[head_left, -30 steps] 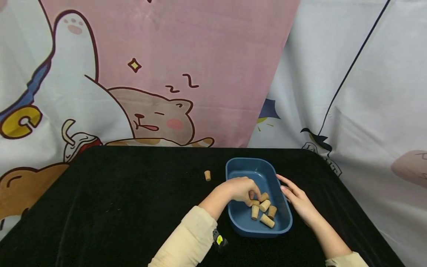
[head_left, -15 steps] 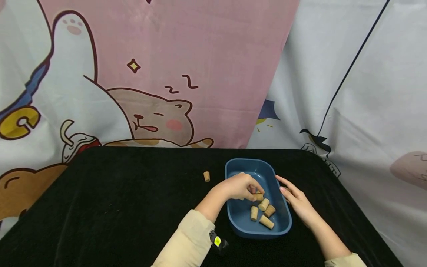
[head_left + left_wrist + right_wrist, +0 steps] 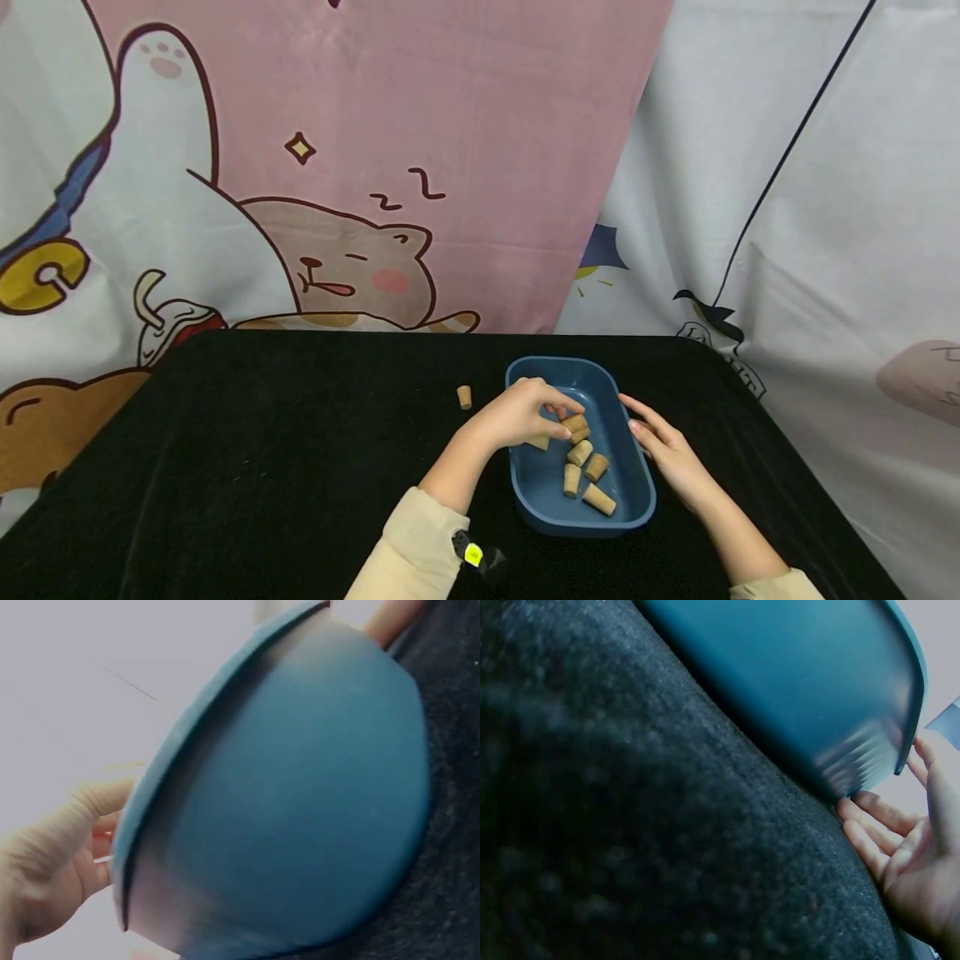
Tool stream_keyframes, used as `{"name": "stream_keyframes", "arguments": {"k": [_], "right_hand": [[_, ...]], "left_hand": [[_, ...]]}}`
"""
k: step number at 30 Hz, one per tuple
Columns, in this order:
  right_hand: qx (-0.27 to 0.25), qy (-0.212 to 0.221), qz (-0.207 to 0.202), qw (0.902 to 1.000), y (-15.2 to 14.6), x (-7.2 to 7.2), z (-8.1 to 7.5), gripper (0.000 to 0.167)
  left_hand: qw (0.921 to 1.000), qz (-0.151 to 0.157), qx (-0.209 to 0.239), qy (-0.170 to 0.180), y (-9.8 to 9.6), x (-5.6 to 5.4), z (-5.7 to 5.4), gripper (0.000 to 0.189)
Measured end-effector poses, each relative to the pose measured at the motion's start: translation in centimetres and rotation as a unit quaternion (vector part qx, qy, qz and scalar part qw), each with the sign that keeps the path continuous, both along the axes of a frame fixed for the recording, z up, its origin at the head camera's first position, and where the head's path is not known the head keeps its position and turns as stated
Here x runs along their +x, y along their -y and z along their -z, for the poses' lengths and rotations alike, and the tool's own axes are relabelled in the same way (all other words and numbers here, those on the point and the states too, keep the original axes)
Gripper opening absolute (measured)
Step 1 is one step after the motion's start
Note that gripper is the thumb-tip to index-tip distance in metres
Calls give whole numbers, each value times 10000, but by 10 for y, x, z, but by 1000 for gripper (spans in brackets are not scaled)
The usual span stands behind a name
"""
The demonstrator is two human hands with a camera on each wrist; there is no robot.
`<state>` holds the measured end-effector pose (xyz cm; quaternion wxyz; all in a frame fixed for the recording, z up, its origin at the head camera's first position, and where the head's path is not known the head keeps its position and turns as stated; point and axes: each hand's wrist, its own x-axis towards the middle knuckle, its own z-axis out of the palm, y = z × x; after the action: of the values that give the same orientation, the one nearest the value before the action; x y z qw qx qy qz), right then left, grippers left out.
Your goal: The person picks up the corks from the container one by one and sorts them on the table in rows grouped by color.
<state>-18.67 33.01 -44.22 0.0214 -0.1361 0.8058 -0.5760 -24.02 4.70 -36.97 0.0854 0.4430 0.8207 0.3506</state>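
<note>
A blue rectangular bin (image 3: 551, 508) holds several tapered corks, among them one cork (image 3: 598, 499) near its front end. My left hand (image 3: 517, 412) reaches over the bin's left rim, thumb and fingertips pinching a cork (image 3: 574, 423). Another cork lies just below those fingertips, and a pale cork (image 3: 537, 442) shows partly from under the hand. In the left wrist view, the bin wall hides the fingertips. My right hand (image 3: 675, 458) rests against the bin's right side. Its fingers (image 3: 874, 832) lie fairly straight, touching the outer wall low down and at the rim.
One loose cork (image 3: 465, 397) stands on the black cloth (image 3: 300, 467) left of the bin. A printed curtain (image 3: 480, 125) hangs behind the table's back edge. A black strap with a yellow mark (image 3: 472, 554) sits at my left cuff.
My left hand has moved back and to the left inside the bin, and corks by its fingertips have shifted along. Two others have rolled slightly. The right hand stays at the bin's side.
</note>
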Motion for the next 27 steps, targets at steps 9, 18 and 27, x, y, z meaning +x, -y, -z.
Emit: {"name": "stream_keyframes", "arguments": {"k": [9, 18, 27], "right_hand": [[31, 89, 62, 9999, -1, 1, 0, 50], [54, 53, 65, 10000, -1, 1, 1, 50], [26, 56, 34, 10000, 0, 1, 0, 49]], "left_hand": [[9956, -636, 668, -192, 19, 3, -13, 35], [9880, -957, 1191, -233, 38, 1, -20, 35], [9782, -1363, 1511, -426, 59, -6, -21, 33]]}}
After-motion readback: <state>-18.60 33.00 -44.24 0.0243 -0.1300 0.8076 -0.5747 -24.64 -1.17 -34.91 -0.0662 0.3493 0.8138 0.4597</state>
